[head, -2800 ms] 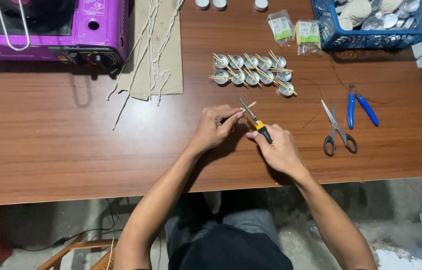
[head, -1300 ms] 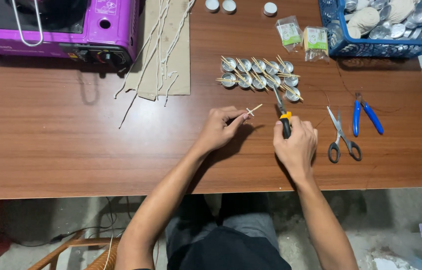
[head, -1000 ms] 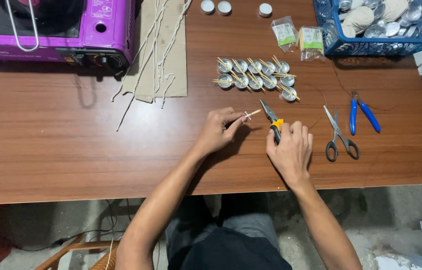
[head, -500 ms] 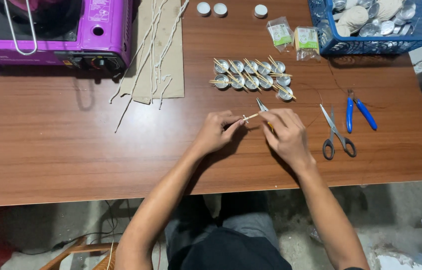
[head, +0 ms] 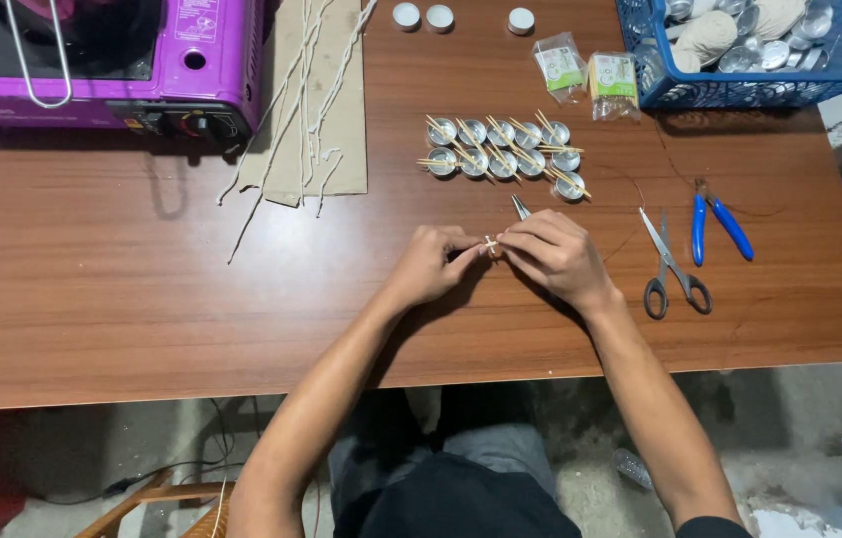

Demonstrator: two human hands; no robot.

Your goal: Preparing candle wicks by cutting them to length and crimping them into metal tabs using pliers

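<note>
— Hands first: what are they on?

— Both of mine meet just above the middle of the frame. My left hand [head: 434,264] is curled, thumb and forefinger pinched on a short pale wooden stick with a white cross-piece [head: 490,244]. My right hand [head: 553,257] has come in from the right since a second ago, and its fingertips now close on the stick's other end.

— And the pliers you were gripping?

— The orange-handled pliers [head: 520,206] no longer stand upright in my fist; only their metal tip pokes out above my right knuckles. Whether my palm still holds the handle I cannot tell. I'd judge the tool work is paused and the stick is being handled by fingers alone.

— What lies beyond?

— Right above, a cluster of small round metal cups with sticks laid across them [head: 501,157]. To the right, grey scissors [head: 671,267] and blue-handled pliers [head: 715,222]. Upper right, a blue plastic basket [head: 740,92]; upper left, a purple stove [head: 112,60].
</note>
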